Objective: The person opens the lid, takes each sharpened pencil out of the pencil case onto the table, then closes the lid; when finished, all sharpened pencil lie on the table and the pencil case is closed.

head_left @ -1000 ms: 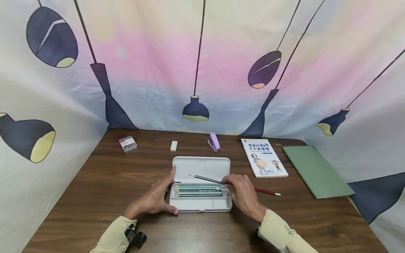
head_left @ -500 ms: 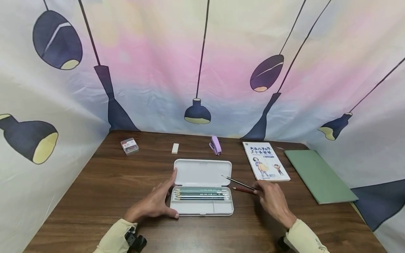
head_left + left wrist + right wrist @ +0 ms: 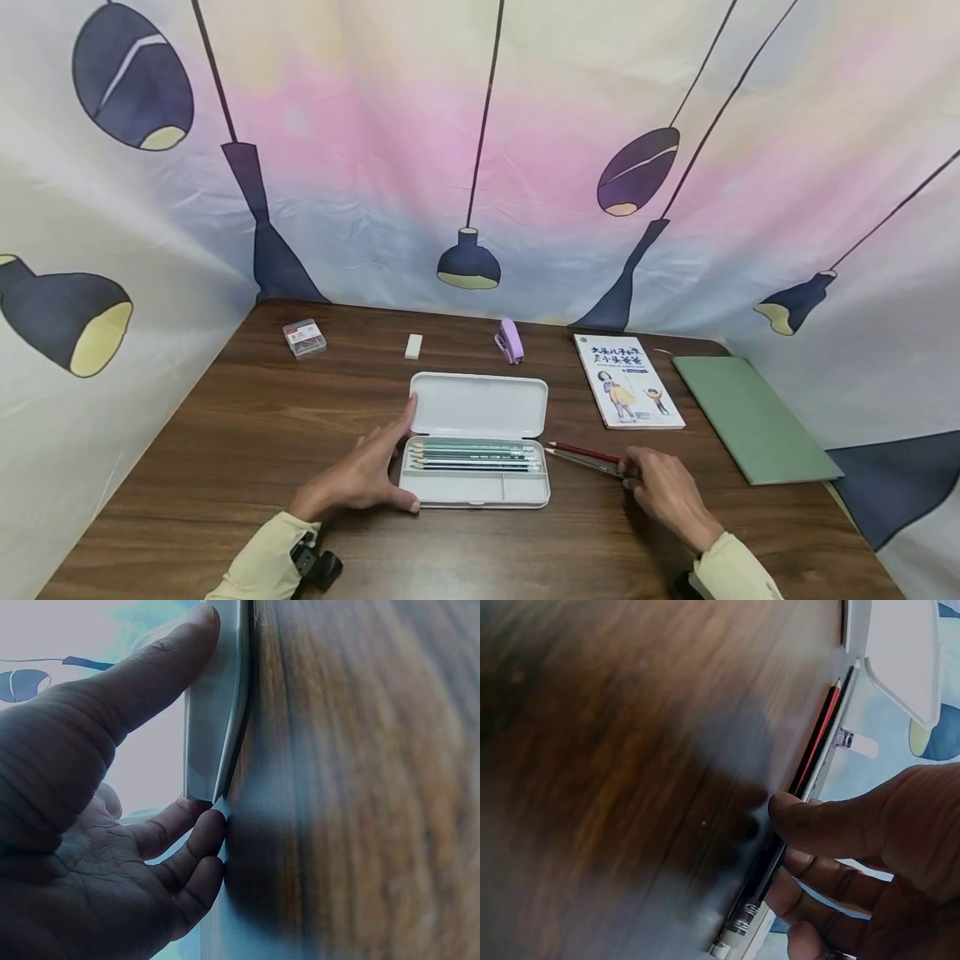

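Note:
My left hand holds the left end of an open white pencil case, thumb at its front corner and index finger up along the lid's side. In the left wrist view the thumb presses the case's wall. Several green and dark pencils lie in the long compartment. To the right of the case, my right hand pinches a dark pencil low over the table, its tip close to the case. A red pencil lies alongside it; the hand hides its right end.
Along the back stand a small clear box, a white eraser and a purple stapler. At the right lie a picture-cover book and a green folder. A printed cloth hangs behind the table.
My right hand has moved right from over the case, bringing the dark pencil down beside the red one. The left hand keeps its place on the case.

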Motion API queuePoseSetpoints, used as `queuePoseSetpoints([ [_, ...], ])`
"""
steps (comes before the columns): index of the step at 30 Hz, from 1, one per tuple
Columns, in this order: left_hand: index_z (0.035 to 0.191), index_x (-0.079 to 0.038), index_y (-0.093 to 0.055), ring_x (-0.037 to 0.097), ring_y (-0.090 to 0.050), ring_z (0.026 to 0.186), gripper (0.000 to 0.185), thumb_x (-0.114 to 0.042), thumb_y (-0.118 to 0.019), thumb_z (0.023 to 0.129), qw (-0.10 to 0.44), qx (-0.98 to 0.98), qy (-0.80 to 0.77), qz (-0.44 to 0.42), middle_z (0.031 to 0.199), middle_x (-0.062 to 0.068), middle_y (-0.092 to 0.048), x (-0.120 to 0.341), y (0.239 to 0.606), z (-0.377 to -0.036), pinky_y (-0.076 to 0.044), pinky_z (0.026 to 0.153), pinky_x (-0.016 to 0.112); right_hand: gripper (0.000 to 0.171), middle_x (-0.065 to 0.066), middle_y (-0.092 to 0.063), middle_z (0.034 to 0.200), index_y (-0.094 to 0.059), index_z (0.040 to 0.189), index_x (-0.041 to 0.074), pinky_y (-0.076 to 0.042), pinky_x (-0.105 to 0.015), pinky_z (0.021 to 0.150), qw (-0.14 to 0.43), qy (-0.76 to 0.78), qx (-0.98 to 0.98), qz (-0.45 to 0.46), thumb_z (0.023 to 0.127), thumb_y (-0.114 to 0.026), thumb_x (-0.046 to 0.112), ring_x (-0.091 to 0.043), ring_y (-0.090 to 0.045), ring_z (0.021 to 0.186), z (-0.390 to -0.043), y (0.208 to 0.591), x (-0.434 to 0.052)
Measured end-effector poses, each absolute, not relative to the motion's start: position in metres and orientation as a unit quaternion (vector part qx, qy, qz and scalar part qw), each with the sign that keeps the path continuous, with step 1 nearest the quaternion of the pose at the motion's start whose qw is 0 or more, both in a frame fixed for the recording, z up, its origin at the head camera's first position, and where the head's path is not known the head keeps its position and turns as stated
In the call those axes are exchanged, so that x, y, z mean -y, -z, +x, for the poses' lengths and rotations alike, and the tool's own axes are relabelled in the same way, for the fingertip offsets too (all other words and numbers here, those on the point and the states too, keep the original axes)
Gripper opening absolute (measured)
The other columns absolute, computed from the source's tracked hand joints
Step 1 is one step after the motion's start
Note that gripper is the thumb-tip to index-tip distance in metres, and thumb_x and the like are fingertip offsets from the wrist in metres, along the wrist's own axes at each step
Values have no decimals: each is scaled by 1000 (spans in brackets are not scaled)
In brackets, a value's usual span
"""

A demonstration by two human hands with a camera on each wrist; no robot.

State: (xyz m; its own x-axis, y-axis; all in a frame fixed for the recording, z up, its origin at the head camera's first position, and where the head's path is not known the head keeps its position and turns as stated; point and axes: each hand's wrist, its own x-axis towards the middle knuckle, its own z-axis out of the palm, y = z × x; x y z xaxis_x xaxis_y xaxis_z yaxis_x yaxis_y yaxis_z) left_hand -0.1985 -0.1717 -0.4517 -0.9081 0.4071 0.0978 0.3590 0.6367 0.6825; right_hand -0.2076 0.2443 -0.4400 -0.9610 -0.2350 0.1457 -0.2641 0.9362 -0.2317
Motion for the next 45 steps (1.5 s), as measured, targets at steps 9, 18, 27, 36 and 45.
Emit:
queuePoseSetpoints([
  [9,147,-18,2,33,-32,125,134,-36,-87,49,35,-905,-370,209,125,6,-52,171,453,-197,-16,95,61,25,5,-55,71,-60,73,16,-43,-34,56,75,-114,979,153,68,-70,-6,-11,-52,63,-211,444,-246],
  [18,147,-18,1,32,-31,126,134,-35,-88,49,37,-908,-365,202,128,7,-50,172,450,-198,-17,95,58,25,5,-57,72,-61,74,16,-44,-36,58,78,-120,978,154,68,-70,-6,-12,-55,65,-213,444,-245],
  [27,147,-18,0,33,-33,124,133,-35,-88,50,37,-909,-363,202,130,10,-47,173,450,-198,-18,96,58,20,2,-59,75,-62,87,9,-44,-35,58,139,-173,961,168,73,-71,0,-13,-55,65,-216,439,-228],
  [36,147,-18,1,31,-38,119,133,-37,-87,50,39,-907,-366,207,127,8,-50,173,452,-196,-18,96,57,37,-3,-64,96,-45,122,0,-49,-30,69,158,-325,885,295,87,-58,4,-10,-60,80,-220,443,-163],
  [45,147,-18,2,31,-33,124,132,-36,-87,51,33,-908,-360,210,127,6,-50,172,451,-197,-18,96,57,30,-2,-61,98,-51,114,4,-44,-35,79,111,-245,890,367,88,-60,16,-13,-55,90,-219,452,-114],
])
